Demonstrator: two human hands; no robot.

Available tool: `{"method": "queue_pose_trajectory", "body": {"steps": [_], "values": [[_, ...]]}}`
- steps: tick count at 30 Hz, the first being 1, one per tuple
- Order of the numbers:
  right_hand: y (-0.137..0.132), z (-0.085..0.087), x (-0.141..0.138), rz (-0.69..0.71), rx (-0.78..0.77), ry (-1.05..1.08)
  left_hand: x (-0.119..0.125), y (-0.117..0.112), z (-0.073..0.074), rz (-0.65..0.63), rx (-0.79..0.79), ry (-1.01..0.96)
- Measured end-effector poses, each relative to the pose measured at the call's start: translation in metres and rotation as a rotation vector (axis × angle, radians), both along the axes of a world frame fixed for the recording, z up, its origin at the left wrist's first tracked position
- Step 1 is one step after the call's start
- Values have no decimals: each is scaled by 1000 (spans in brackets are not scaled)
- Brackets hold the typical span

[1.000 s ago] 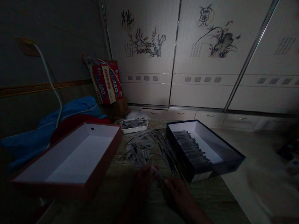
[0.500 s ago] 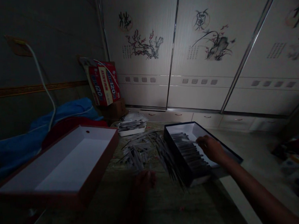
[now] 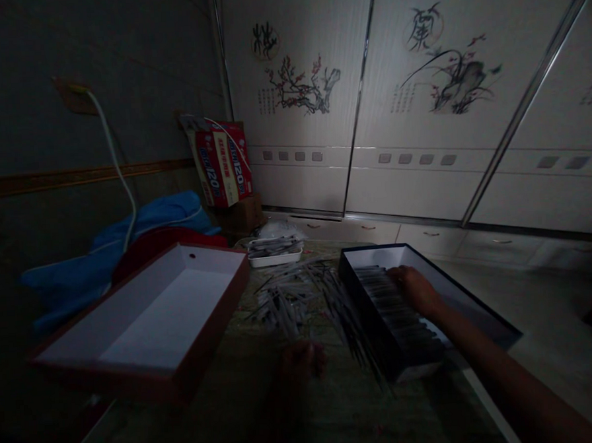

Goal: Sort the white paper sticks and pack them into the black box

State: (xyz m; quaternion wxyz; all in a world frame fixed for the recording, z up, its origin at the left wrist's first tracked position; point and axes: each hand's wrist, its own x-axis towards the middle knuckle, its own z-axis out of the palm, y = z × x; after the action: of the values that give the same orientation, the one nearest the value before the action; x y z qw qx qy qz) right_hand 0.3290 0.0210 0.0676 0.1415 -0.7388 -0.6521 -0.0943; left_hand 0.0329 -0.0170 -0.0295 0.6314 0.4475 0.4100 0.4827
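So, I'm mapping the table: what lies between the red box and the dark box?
Head view: a loose heap of slim sticks lies between red box and dark box.

Two hands are in view, the left hand (image 3: 302,361) and the right hand (image 3: 416,288). Two open shallow boxes lie on the one table (image 3: 336,411): a red-sided box (image 3: 136,382) and a dark box (image 3: 371,323). One small white tray (image 3: 277,257) stands behind them. The thin sticks are past counting in this dim light, perhaps several dozen, in three lots: the loose heap (image 3: 290,301), the rows (image 3: 393,312) in the dark box, and some in the tray. One red carton (image 3: 221,166), one blue garment (image 3: 142,233), one white cable (image 3: 117,171), three cupboard doors (image 3: 297,149).
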Motion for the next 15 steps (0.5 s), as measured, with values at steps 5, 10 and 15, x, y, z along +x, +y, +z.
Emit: {"method": "queue_pose_trajectory", "body": {"steps": [5, 10, 15], "values": [[-42, 11, -52, 171, 336, 200, -1, -1, -1, -70, 58, 15], [-66, -23, -134, 314, 197, 332, -3, -4, 3, -56, 78, 51], [-23, -63, -158, 40, 58, 183, -7, -11, 9, 23, 143, 215]]}}
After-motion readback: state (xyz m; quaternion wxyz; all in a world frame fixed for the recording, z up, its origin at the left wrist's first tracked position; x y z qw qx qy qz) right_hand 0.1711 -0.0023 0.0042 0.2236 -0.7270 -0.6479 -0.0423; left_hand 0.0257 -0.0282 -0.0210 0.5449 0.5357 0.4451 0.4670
